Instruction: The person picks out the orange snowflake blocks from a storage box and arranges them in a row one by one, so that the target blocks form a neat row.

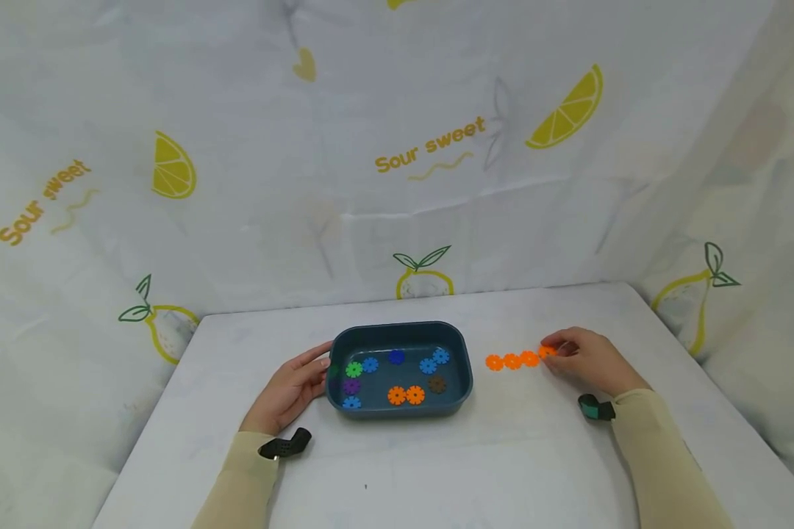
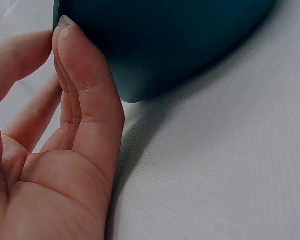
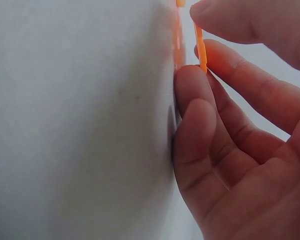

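Observation:
My right hand [image 1: 592,358] pinches an orange notched plastic disc [image 3: 201,47] between thumb and fingers. The disc stands on edge in the right wrist view, with the other fingers bent low along the table. In the head view it is at the right end of a row of three flat orange discs [image 1: 512,361]. To the left is a dark blue plastic tray [image 1: 397,412]. My left hand [image 1: 291,389] holds the tray's left end, fingertips at its rim and outer wall, as the left wrist view [image 2: 75,125] also shows for the hand.
Inside the tray lie two orange discs [image 1: 406,395], a green disc [image 1: 353,369], a purple disc [image 1: 351,387], a brown disc [image 1: 437,384] and several blue discs [image 1: 428,366]. The white table [image 1: 463,470] ends at a lemon-printed cloth [image 1: 271,242] behind.

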### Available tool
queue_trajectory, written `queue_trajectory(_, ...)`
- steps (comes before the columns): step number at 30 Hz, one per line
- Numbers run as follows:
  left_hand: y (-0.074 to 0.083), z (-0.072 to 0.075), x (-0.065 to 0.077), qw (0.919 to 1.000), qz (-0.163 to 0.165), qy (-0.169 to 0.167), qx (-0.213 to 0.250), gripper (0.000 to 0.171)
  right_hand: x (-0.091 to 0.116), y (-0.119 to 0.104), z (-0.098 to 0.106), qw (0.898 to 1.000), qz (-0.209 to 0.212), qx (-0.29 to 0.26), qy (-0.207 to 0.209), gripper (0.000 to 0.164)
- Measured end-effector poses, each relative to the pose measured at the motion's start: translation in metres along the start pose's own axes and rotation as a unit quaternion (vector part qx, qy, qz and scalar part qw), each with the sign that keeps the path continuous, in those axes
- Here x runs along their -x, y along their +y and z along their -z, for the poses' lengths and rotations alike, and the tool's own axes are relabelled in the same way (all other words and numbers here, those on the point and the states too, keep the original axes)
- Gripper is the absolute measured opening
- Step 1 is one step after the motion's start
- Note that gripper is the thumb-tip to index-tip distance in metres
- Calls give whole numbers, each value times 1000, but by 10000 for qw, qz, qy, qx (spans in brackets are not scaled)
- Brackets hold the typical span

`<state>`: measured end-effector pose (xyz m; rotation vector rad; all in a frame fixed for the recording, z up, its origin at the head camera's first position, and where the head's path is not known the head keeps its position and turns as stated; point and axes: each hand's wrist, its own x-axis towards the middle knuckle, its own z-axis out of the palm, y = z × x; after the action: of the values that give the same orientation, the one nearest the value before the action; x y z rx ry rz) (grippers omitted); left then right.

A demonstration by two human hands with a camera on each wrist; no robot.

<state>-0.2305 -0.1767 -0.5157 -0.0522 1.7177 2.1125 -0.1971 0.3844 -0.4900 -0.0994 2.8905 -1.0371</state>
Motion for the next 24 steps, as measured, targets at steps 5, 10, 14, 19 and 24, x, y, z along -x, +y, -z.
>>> queue_trajectory(5,0,1,0,10000,-8,11,-11,56,-1,-3,-2,10000,57,-15,-10,36)
queue_trajectory(10,0,1,-1,10000,13,24,-20,57,-1,-2,-3,10000,39,51,17,36)
queue_trajectory(14,0,1,-1,10000,13,-12,-10,57,0,-1,-3,10000,-22,22,34,37)
queue_trajectory(19,0,1,-1,10000,-28,-53,13,57,-1,-2,-3,10000,-40,-25,-5,38)
queue_trajectory(24,0,2,-1,9999,-28,-104,22,59,0,-2,-3,9999,-39,-101,-4,38)
